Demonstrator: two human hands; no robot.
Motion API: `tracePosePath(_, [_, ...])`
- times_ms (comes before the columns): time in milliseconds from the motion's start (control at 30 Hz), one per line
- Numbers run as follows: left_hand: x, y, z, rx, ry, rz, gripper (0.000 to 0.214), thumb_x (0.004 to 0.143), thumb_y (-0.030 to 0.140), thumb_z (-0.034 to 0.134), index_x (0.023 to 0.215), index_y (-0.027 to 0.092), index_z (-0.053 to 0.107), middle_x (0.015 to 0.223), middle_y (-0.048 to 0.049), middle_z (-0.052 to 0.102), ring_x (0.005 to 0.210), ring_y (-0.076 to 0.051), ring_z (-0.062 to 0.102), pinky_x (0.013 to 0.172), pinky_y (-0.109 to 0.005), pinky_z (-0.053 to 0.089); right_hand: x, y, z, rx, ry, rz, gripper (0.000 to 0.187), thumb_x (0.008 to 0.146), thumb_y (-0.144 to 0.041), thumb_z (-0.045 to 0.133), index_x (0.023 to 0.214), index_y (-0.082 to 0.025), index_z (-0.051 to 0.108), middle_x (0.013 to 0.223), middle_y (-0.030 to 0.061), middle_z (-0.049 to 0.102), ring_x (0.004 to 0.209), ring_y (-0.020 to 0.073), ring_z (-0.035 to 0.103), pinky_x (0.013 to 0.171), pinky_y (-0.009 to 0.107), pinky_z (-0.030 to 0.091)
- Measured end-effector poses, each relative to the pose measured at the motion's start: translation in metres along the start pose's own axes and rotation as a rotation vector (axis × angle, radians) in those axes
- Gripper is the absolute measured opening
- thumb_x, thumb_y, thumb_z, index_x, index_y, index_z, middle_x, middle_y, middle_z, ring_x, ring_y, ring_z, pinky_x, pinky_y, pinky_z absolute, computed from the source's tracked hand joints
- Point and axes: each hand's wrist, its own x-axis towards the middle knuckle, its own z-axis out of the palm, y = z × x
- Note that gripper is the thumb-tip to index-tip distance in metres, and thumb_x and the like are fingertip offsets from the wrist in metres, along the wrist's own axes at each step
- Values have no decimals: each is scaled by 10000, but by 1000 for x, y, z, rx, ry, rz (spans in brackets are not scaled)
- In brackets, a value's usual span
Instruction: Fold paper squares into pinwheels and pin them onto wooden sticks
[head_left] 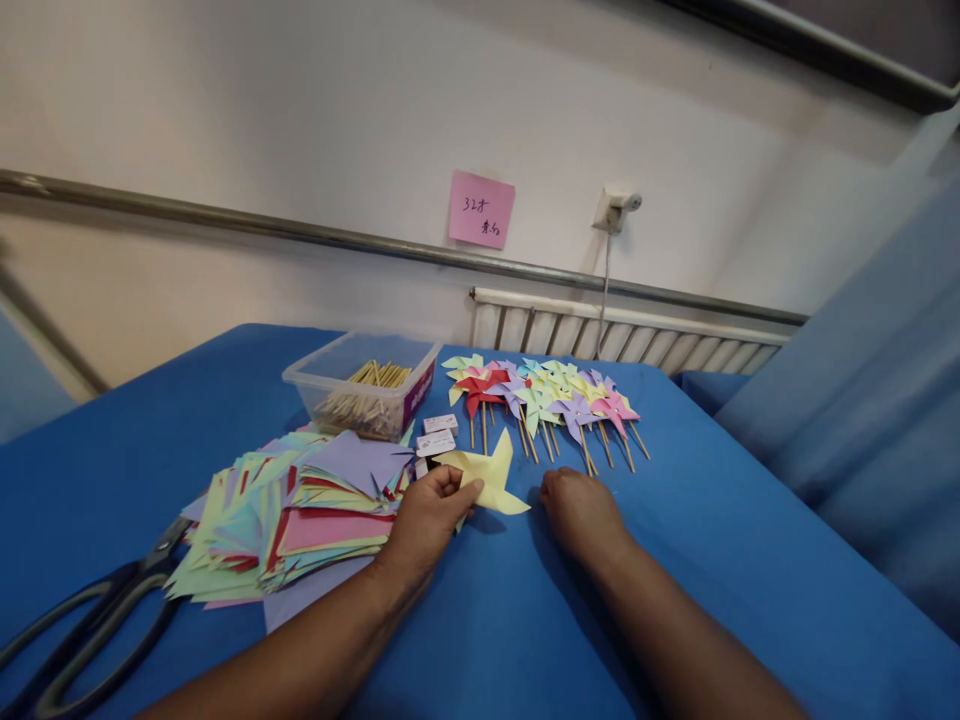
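Observation:
My left hand (431, 510) pinches a yellow paper pinwheel (491, 475) between thumb and fingers, holding it by its left side with the points folded in. To its right, my right hand (581, 505) is closed on the blue table, knuckles up; whatever its fingers may hold is hidden. Small white boxes (437, 440) lie just behind my left hand. Beyond both hands rests a group of finished paper pinwheels (574, 412) on wooden sticks, in red, purple, green, yellow and pink.
Left of my hand spreads a heap of cut coloured paper (337, 530), with large black-handled scissors (112, 610) beside it. Behind the heap stands a clear plastic box (319, 378) of wooden sticks (379, 375). A radiator (630, 340) is past the table's (517, 650) far edge.

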Motion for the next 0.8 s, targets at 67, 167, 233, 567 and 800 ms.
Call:
tracePosePath(67, [0,0,0,8,2,-2,259,636,394,683,655,168,557,531,41,541,484,-97,463,460,-201,327,0,2,2,-4,0,-1,163,838,-203,493,850,-165,651,884,110,673,796,233,635,623,281,375])
tracePosePath(167, [0,0,0,-4,-10,-1,259,630,391,689,653,167,560,533,40,543,482,-97,466,458,-202,327,0,6,1,41,2,-6,158,826,-191,507,845,-164,662,883,111,679,813,229,630,645,280,379])
tracePosePath(233, [-1,2,0,-22,-9,-3,264,616,388,700,641,169,555,523,45,533,473,-96,461,451,-201,320,0,9,-2,124,25,6,145,811,-192,526,816,-171,669,865,102,686,818,227,626,662,282,385])
tracePosePath(567, [-6,4,8,104,54,98,266,615,399,684,627,159,570,564,44,530,530,-106,462,499,-208,351,-21,-33,-9,1036,275,-71,124,798,-261,573,782,-187,671,710,14,659,638,145,599,595,237,442])
tracePosePath(800, [-12,6,12,123,37,120,257,632,391,678,629,159,568,533,63,489,492,-88,410,481,-204,340,-19,-39,-2,869,363,-123,92,785,-181,586,751,-194,670,703,0,645,646,136,581,605,238,410])
